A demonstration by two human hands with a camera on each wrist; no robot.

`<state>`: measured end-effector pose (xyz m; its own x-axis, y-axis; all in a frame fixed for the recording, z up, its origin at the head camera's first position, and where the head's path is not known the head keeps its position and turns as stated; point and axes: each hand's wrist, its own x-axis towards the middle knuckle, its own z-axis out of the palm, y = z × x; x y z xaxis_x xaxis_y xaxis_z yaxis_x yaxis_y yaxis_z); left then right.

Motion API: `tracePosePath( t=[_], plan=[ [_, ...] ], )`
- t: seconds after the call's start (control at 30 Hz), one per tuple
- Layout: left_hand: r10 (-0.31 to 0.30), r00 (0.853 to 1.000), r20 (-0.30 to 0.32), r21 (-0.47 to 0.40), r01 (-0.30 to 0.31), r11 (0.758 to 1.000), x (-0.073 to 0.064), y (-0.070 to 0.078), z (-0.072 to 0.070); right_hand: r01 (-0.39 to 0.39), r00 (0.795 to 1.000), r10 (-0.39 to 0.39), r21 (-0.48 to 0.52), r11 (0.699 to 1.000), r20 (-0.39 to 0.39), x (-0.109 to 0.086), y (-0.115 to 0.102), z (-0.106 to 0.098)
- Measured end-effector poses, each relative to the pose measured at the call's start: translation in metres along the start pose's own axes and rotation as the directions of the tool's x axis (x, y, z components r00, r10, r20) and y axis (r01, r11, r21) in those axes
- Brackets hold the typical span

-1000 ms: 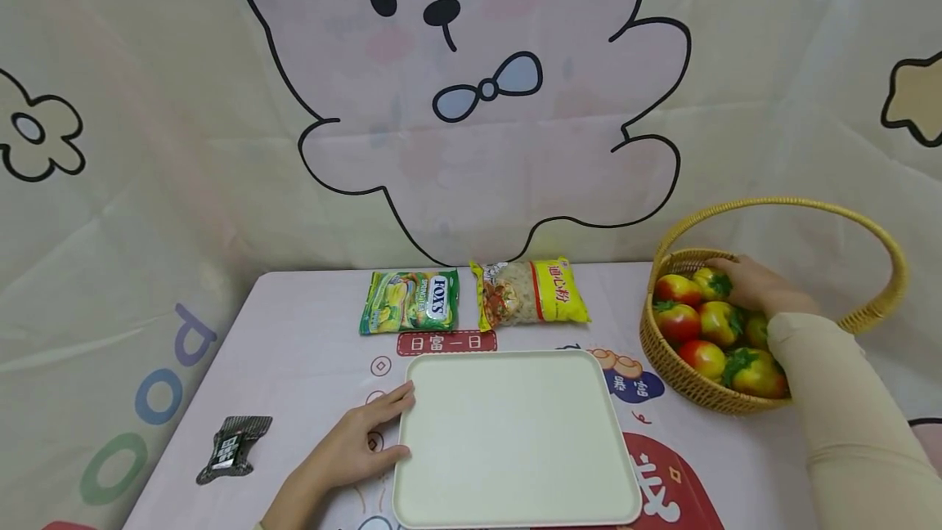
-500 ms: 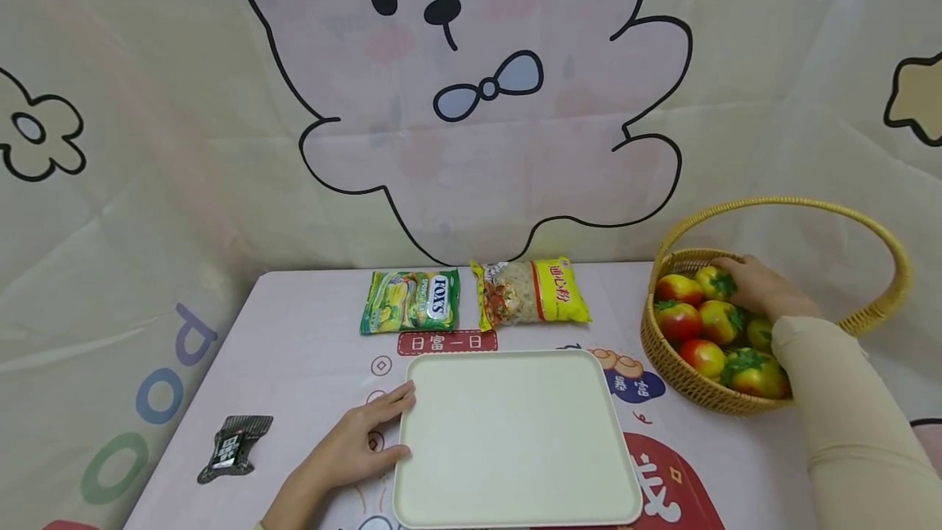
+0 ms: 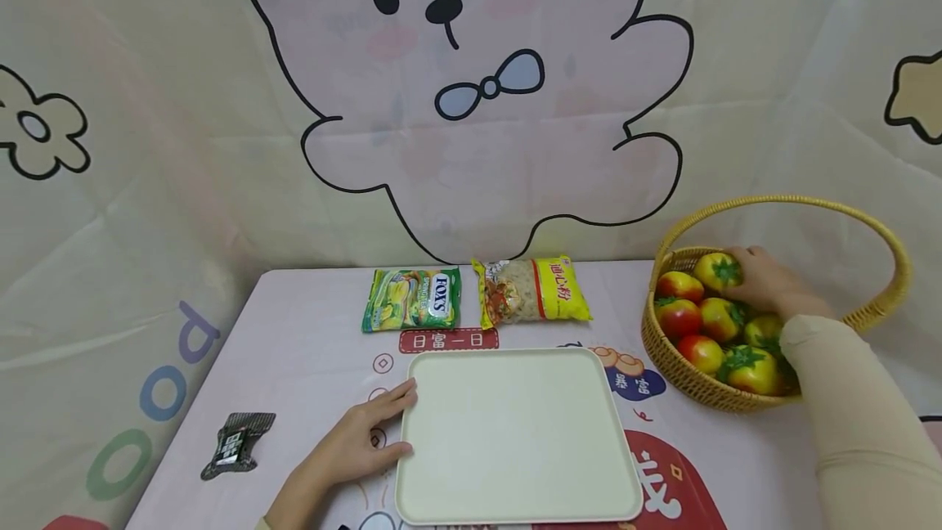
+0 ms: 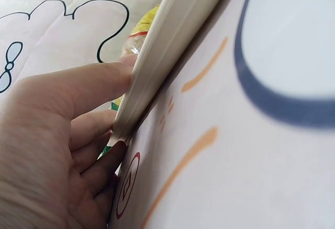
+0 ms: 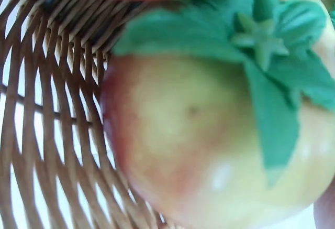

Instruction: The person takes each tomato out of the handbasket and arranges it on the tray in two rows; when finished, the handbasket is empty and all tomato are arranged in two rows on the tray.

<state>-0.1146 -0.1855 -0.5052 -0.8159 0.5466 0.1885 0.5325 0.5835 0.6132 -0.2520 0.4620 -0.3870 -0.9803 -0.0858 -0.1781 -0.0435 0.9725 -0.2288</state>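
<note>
My left hand [image 3: 361, 442] rests at the left edge of a pale cream tray [image 3: 518, 436], its fingertips and thumb touching the rim. In the left wrist view those fingers [image 4: 97, 85] lie against the tray's side wall [image 4: 157, 56]. At the right, my right hand [image 3: 773, 278] reaches into a wicker basket [image 3: 673, 366] and grips a yellow-green, tomato-like fruit [image 3: 714, 268] with a leafy green top. Its far fingers are hidden. Several similar red and yellow fruits lie around it. The right wrist view is filled by a fruit [image 5: 199, 134] against the basket's weave [image 5: 52, 108].
A green candy bag [image 3: 412, 299] and a yellow pasta bag [image 3: 531, 291] lie along the back of the table. A small black packet [image 3: 237, 444] is at the left. The basket's tall handle [image 3: 791, 199] arches over the fruits. A patterned cloth hangs behind.
My right hand has shifted slightly right and up, and the fruit it holds has risen and turned, its green top now facing out. The left hand and tray stay put.
</note>
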Motion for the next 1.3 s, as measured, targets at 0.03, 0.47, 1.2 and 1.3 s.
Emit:
tracePosePath(
  t=[0.03,0.47,1.2,1.3],
  plan=[
    [0.0,1.0,0.002,-0.002,0.0,1.0,0.0,0.0,0.0,-0.005,1.0,0.005,0.005,1.0,-0.002,-0.001,0.0,0.0],
    [0.015,1.0,-0.012,0.003,-0.015,1.0,0.0,-0.001,0.001,-0.013,0.997,0.022,0.127,0.992,-0.072,-0.004,-0.011,-0.01],
    [-0.002,1.0,-0.005,0.013,0.002,1.0,0.001,0.0,0.0,0.091,0.99,-0.056,0.288,0.953,-0.128,-0.05,-0.058,-0.025],
    [0.001,1.0,-0.011,0.021,-0.001,1.0,0.0,0.0,0.0,0.124,0.987,-0.088,0.296,0.947,-0.135,-0.062,-0.07,-0.021]
  ],
)
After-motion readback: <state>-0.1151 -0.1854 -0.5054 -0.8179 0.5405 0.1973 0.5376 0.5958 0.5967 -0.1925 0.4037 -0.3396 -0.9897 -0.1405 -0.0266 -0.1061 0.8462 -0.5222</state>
